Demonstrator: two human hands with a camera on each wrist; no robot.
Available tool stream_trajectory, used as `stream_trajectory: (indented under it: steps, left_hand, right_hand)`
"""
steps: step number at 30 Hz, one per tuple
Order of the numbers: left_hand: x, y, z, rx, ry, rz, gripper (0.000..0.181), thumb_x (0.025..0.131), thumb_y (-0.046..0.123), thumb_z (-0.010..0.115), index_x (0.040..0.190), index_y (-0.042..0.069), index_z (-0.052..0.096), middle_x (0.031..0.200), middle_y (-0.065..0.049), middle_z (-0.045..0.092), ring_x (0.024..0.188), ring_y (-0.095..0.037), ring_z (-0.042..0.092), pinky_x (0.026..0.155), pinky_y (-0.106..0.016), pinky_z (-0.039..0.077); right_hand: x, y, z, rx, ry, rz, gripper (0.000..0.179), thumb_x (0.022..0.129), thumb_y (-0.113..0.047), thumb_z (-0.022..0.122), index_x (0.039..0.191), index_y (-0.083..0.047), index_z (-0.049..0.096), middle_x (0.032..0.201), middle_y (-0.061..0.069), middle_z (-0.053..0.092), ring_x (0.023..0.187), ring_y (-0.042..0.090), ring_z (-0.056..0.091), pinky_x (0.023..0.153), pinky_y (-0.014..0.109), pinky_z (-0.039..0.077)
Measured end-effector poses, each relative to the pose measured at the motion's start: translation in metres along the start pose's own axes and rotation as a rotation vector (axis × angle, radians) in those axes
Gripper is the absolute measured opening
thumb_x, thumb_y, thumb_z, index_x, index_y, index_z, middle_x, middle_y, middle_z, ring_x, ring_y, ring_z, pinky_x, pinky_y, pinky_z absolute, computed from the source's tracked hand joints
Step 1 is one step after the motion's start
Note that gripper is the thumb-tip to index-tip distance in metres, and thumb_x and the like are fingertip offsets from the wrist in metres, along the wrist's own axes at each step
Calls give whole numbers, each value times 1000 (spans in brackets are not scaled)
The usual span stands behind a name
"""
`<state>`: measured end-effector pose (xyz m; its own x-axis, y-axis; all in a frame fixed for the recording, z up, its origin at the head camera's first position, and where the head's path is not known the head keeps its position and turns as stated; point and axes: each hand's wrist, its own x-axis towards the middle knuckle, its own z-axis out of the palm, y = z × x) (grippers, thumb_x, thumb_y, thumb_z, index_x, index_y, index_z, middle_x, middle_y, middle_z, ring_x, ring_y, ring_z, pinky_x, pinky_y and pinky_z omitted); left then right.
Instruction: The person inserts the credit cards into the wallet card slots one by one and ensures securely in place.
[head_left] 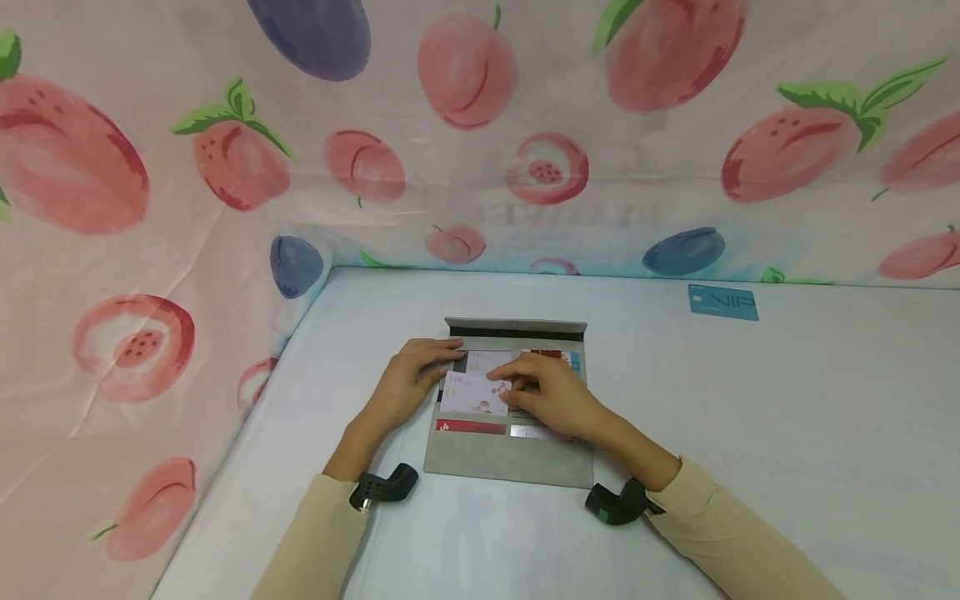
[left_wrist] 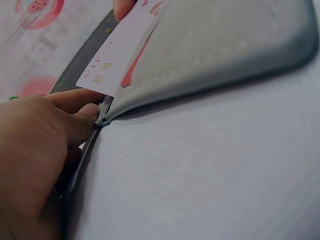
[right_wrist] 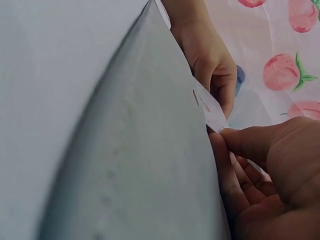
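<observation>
A grey card wallet (head_left: 510, 467) lies unfolded on the white table, its flap raised at the far edge. My right hand (head_left: 558, 396) pinches a pale pink VIP card (head_left: 468, 393) by its right end, thumb against fingers, over the wallet's left pockets. In the left wrist view, the card's chip end (left_wrist: 107, 62) sits just beyond my left fingertips. My left hand (head_left: 405, 383) grips the wallet's left edge between thumb and fingers. A red card (head_left: 472, 427) and a silvery card (head_left: 534, 432) show in the lower slots. Other cards above are partly covered by my right hand.
A blue VIP card (head_left: 723, 302) lies apart at the back right of the white table (head_left: 750, 400). Fruit-printed cloth (head_left: 465, 167) hangs behind the table and along its left side.
</observation>
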<state>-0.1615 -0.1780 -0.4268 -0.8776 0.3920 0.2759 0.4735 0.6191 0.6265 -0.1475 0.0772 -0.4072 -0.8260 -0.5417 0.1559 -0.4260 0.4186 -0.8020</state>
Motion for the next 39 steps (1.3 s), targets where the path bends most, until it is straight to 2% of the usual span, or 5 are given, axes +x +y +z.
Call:
stream_trajectory:
  steps: [9,16,24,30,39]
  left_hand:
    - [-1,1,-1,-7,11,12,28,91,3,63,117,9,69,131,-2,59,122,-22,47,103,-43,36]
    - [0,1,-1,-4,6,14,28,91,4,63,117,10,69,131,-1,58,123,-22,47,103,-42,36]
    - [2,0,0,-9,7,27,28,90,3,64,117,10,69,131,-1,59,123,-22,47,103,-42,35]
    - [2,-1,1,-10,1,26,28,91,3,63,118,10,69,131,-1,58,123,-22,47,103,-41,35]
    - [1,1,-2,-3,2,13,28,91,3,63,117,10,69,131,-1,59,123,-22,47,103,-43,35]
  right_hand:
    - [1,-4,0,-10,-43,17,25,88,-10,69,113,-13,70,83,-8,58,72,8,55,72,29,47]
    - [3,-11,0,-9,-20,59,22,87,-5,68,108,-9,71,82,-5,59,69,10,54,60,26,47]
    - [5,-11,-1,-11,-26,87,19,86,-4,68,103,-10,72,81,-5,59,70,12,54,60,26,47]
    - [6,-13,-1,-39,-21,77,17,88,-4,64,101,-10,72,82,-5,60,69,10,54,61,26,48]
    - [12,-18,-5,-57,-90,42,18,88,-3,66,104,-8,73,83,-4,61,69,11,52,63,27,46]
